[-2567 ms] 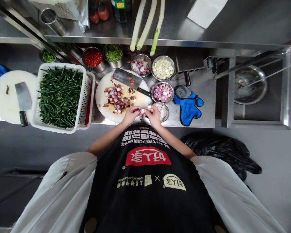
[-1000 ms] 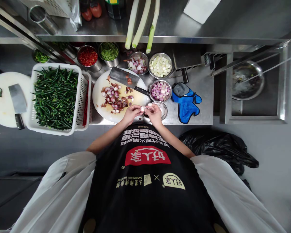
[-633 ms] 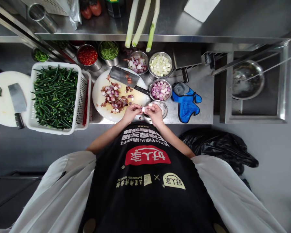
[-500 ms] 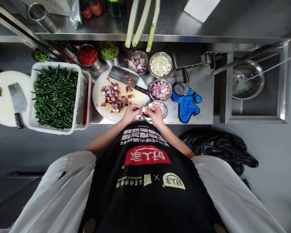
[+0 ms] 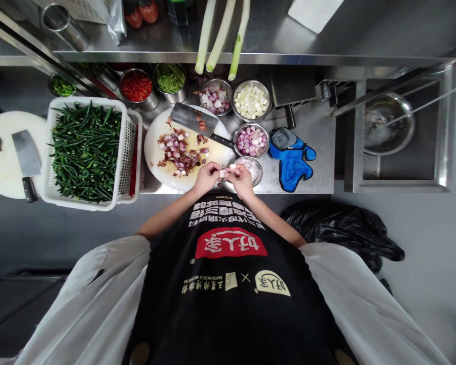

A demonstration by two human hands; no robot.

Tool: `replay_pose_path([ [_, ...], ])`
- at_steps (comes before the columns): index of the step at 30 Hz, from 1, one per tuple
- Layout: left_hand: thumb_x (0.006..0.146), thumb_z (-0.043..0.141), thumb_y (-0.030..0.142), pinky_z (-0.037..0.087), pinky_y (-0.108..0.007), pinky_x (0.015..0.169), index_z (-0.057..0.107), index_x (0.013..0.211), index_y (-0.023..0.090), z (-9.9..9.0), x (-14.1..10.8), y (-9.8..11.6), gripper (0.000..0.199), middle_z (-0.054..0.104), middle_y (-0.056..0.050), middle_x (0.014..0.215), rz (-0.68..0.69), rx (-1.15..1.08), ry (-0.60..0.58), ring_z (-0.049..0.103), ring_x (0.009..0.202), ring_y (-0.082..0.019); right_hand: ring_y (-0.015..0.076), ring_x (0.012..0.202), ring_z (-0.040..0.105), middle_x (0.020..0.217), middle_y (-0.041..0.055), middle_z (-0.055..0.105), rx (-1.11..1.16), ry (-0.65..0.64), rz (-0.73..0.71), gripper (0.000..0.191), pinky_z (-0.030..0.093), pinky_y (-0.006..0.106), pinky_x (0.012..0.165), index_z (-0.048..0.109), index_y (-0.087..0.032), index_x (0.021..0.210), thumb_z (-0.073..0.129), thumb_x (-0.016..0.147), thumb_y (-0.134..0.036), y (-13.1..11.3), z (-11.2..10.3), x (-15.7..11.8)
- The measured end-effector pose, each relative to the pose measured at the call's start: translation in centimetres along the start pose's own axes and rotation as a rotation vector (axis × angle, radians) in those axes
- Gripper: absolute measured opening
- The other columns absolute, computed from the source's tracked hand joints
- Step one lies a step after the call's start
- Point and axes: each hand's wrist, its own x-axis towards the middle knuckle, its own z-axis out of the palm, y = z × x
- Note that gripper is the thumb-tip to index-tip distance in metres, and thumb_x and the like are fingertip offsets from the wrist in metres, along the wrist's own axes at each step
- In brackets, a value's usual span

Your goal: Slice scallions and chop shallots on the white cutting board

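My left hand [image 5: 206, 178] and my right hand [image 5: 242, 181] meet at the counter's front edge, fingertips pinched on a small pale shallot [image 5: 223, 173]. Something white [image 5: 233, 166] shows at my right index finger; whether it is a wrap or a piece of food I cannot tell. Behind the hands lies a round cutting board [image 5: 154, 170] with purple shallots and brown skins [image 5: 180, 152] on its left half. A cleaver [image 5: 193, 119] rests across its back right. Partly behind my right hand stands a metal bowl [image 5: 261, 175] with whitish pieces in it.
Peeled shallots fill a bowl [image 5: 252, 140] behind; bowls of white cubes [image 5: 251, 101] and shallot pieces [image 5: 215, 97] stand farther back. Green chillies [image 5: 87, 152] heap in a white basket [image 5: 50, 137] to the left. A blue glove [image 5: 294, 162] lies at right; a sink [image 5: 399, 172] stands beyond.
Both hands have shifted very slightly left, and the fingertips have turned the shallot a little between them. The things on the counter stay where they were.
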Motion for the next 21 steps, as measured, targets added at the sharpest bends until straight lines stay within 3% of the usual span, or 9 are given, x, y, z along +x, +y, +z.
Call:
replay_pose_path([
  [6, 0.071, 0.080, 0.015, 0.051, -0.026, 0.069, 0.071, 0.086, 0.020, -0.1, -0.3, -0.5, 0.018, 0.071, 0.001, 0.079, 0.083, 0.051, -0.037, 0.064, 0.069, -0.014, 0.0197, 0.088, 0.076, 0.094, -0.0019, 0.081, 0.044, 0.002, 0.022, 0.052, 0.066, 0.039, 0.087, 0.060, -0.028, 0.100, 0.097, 0.065, -0.038, 0.3, -0.2, 0.0],
  [11, 0.074, 0.072, 0.013, 0.049, -0.027, 0.065, 0.069, 0.085, 0.020, -0.2, -0.2, -0.1, 0.013, 0.067, 0.002, 0.071, 0.025, 0.047, -0.018, 0.062, 0.062, -0.014, 0.0206, 0.091, 0.078, 0.094, -0.0014, 0.082, 0.096, -0.014, 0.057, 0.054, 0.067, 0.039, 0.086, 0.059, -0.028, 0.101, 0.098, 0.064, -0.038, 0.3, 0.1, 0.0],
  [17, 0.072, 0.076, 0.013, 0.052, -0.027, 0.078, 0.074, 0.086, 0.020, 0.1, -0.3, 0.5, 0.016, 0.074, -0.001, 0.085, 0.092, 0.093, -0.018, 0.065, 0.076, -0.015, 0.0216, 0.092, 0.079, 0.090, -0.0003, 0.080, 0.043, 0.045, 0.063, 0.047, 0.066, 0.041, 0.092, 0.061, -0.027, 0.102, 0.093, 0.071, -0.045, 0.3, 0.3, 0.4],
  [21, 0.072, 0.078, 0.013, 0.050, -0.029, 0.081, 0.076, 0.086, 0.020, 0.2, -0.4, 0.6, 0.017, 0.075, -0.001, 0.085, 0.118, 0.172, -0.013, 0.064, 0.079, -0.017, 0.0208, 0.085, 0.078, 0.090, -0.0009, 0.080, -0.013, 0.043, 0.059, 0.056, 0.066, 0.040, 0.089, 0.060, -0.026, 0.106, 0.095, 0.067, -0.045, 0.6, 0.2, 0.5],
])
